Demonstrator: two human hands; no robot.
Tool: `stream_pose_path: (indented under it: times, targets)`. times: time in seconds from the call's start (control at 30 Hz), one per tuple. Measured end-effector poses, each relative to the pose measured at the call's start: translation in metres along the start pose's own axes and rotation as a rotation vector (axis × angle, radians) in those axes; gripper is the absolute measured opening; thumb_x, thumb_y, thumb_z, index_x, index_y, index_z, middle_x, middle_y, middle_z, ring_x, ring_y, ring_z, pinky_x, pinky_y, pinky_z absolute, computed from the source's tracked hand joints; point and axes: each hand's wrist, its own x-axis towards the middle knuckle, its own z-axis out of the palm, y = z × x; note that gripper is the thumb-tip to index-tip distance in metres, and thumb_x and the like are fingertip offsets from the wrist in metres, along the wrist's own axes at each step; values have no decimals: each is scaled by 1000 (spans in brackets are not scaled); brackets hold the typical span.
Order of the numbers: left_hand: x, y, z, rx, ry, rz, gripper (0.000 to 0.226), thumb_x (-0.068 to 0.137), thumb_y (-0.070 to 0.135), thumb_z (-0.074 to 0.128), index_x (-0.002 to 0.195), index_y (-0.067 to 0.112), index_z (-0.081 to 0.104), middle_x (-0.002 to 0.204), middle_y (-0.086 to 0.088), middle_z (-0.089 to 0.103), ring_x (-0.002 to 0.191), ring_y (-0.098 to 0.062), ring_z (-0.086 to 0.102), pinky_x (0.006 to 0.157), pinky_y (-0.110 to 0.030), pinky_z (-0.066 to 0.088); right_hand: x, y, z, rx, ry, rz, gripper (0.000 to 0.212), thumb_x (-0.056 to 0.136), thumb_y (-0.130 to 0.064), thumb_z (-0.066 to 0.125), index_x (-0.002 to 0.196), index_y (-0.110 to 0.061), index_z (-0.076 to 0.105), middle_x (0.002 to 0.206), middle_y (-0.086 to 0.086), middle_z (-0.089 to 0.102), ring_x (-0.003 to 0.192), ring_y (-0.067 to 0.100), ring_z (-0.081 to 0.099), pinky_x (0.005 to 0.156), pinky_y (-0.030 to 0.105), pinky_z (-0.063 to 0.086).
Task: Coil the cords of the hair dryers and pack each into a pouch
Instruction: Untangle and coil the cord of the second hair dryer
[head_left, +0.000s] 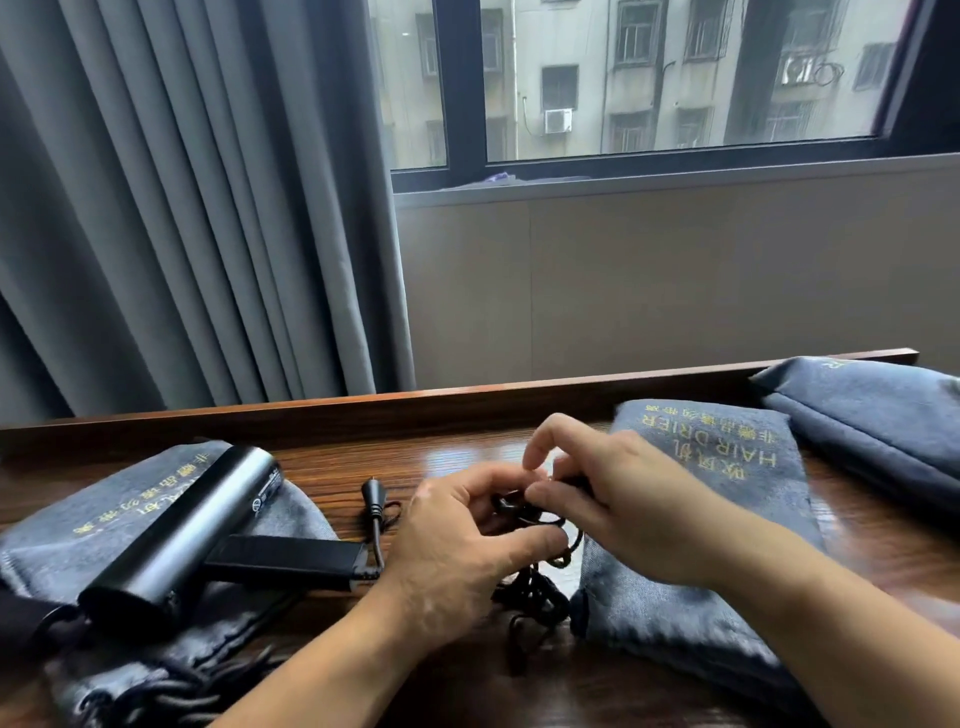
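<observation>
Both pinched on the black drawstring (540, 587) at the filled pouch (701, 545) mouth, left hand (457, 551) and right hand (613, 499) meeting; loose hair dryer (176, 540) lying leftward, barrel slanted away.

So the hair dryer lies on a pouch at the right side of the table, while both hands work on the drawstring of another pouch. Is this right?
Not quite: in the head view the hair dryer lies on a pouch at the left side of the table. Both hands, left hand and right hand, do work on the drawstring of another pouch.
</observation>
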Motion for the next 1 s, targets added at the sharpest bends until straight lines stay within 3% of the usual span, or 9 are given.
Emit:
stream_pose_path:
  times: [0.13, 0.23, 0.37, 0.47, 0.53, 0.6, 0.7, 0.83, 1.0]
  targets:
    - [1, -1, -8, -60, 0, -68, 63, 67, 1, 81, 123, 19, 59, 120, -2, 70, 105, -27, 73, 91, -42, 60, 2, 3, 1, 313, 215, 91, 12, 97, -18, 65, 88, -22, 59, 60, -7, 60, 54, 9, 50, 55, 24, 41]
    - [4, -4, -12, -80, 128, -166, 65, 59, 13, 88, 116, 15, 55, 114, -10, 71, 93, -28, 75, 86, -45, 59, 5, 4, 1, 519, 317, 115, 17, 99, -9, 61, 84, -16, 57, 60, 2, 60, 51, 9, 44, 51, 18, 35]
    - [2, 0, -13, -20, 4, -157, 34, 81, 4, 78, 111, 13, 64, 87, -3, 73, 70, -19, 69, 69, -27, 54, 8, 3, -6, 726, 492, 119, 15, 96, -23, 65, 81, -26, 60, 64, 6, 63, 49, 12, 39, 45, 23, 32]
    - [0, 6, -13, -5, -65, -95, 35, 80, 8, 68, 109, 26, 70, 93, 1, 73, 60, -17, 59, 63, -24, 51, 7, 2, -15, 894, 605, 130, 7, 90, -23, 60, 85, -20, 58, 65, 8, 62, 44, 10, 35, 42, 22, 29]
    - [-1, 12, -14, -63, -92, -91, 27, 80, 23, 70, 106, 23, 71, 94, -3, 70, 60, -19, 56, 57, -25, 49, 6, 1, -18, 955, 614, 146, 6, 90, -22, 58, 86, -17, 57, 66, 8, 63, 45, 9, 33, 42, 20, 29]
    - [-3, 14, -14, 11, -60, -99, 36, 81, 48, 77, 103, 20, 70, 83, -7, 70, 62, -18, 57, 61, -27, 48, 6, 1, -18, 955, 608, 160, 4, 90, -22, 59, 87, -19, 58, 67, 9, 64, 47, 10, 33, 43, 19, 30]
    - [-2, 11, -15, 139, 24, -36, 38, 86, 53, 74, 98, 16, 73, 72, 1, 72, 65, -11, 66, 67, -25, 52, 7, 2, -16, 920, 580, 166, 5, 90, -23, 60, 84, -23, 61, 69, 10, 66, 48, 11, 33, 44, 21, 29]
    - [-1, 8, -15, -98, 70, 30, 17, 87, 26, 66, 89, 10, 72, 93, -19, 77, 91, -25, 75, 82, -28, 58, 5, 3, -19, 770, 481, 161, 8, 88, -28, 63, 82, -23, 63, 71, 12, 70, 52, 22, 31, 45, 27, 26]
    - [-3, 12, -13, -387, 40, -37, 22, 77, 8, 55, 95, 0, 66, 82, -28, 70, 76, -29, 69, 64, -30, 55, -3, 5, -28, 358, 297, 118, 16, 94, -24, 68, 79, -20, 65, 67, 3, 72, 48, 25, 45, 47, 34, 36]
